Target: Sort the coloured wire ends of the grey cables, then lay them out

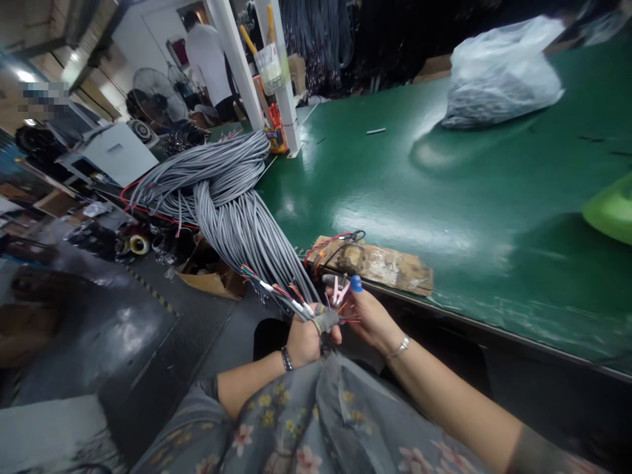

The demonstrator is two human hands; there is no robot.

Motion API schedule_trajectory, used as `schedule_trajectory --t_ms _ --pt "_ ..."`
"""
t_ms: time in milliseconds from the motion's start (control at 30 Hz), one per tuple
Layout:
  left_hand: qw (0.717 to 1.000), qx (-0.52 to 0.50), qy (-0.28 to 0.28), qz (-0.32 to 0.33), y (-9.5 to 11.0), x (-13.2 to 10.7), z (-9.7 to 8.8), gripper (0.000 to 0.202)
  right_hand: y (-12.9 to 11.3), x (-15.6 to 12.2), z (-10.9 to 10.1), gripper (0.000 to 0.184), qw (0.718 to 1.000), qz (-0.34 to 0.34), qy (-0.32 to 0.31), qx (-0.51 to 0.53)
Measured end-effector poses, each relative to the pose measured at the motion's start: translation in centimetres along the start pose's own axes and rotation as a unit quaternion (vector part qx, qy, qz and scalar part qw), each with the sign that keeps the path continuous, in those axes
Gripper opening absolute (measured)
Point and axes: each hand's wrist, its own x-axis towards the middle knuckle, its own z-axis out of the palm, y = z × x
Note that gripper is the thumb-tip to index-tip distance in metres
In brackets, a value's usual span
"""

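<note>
Gray cable bundle (232, 201): smooth, looped, heaped on green table (340, 174), left end; drapes over the edge. Open cardboard carton (207, 284) below. Left hand (305, 342): curled tight around gray-wrapped cable ends (328, 320), coloured wires (253, 274) fanning out. Pink clip (340, 291) close by. Right hand (369, 317): bent fingers at the wires; cannot tell whether pinching. Rough, stained wooden board (395, 268) along table edge, just beyond; crumpled translucent bag (501, 76) farther right.
</note>
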Motion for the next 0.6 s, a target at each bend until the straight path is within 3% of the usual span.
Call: schedule_trajectory --t_ms 200,333,467,600 --pt "1.0 0.003 -0.002 -0.007 0.0 0.0 0.0 0.037 -0.6 0.0 0.9 0.046 0.995 0.049 -0.026 0.08" --pt "1.0 -0.002 -0.003 -0.016 -0.6 0.2 -0.3 0.036 -0.8 0.2 1.4 0.036 0.992 0.057 0.019 0.114" --pt "1.0 -0.002 -0.006 -0.02 -0.7 0.2 -0.5 0.037 -0.7 0.2 1.4 0.039 0.987 0.059 0.066 0.135" --pt "0.999 -0.003 -0.017 -0.028 -0.4 -0.4 -0.9 0.037 -0.8 -0.2 1.1 0.047 0.992 0.051 0.044 0.11"
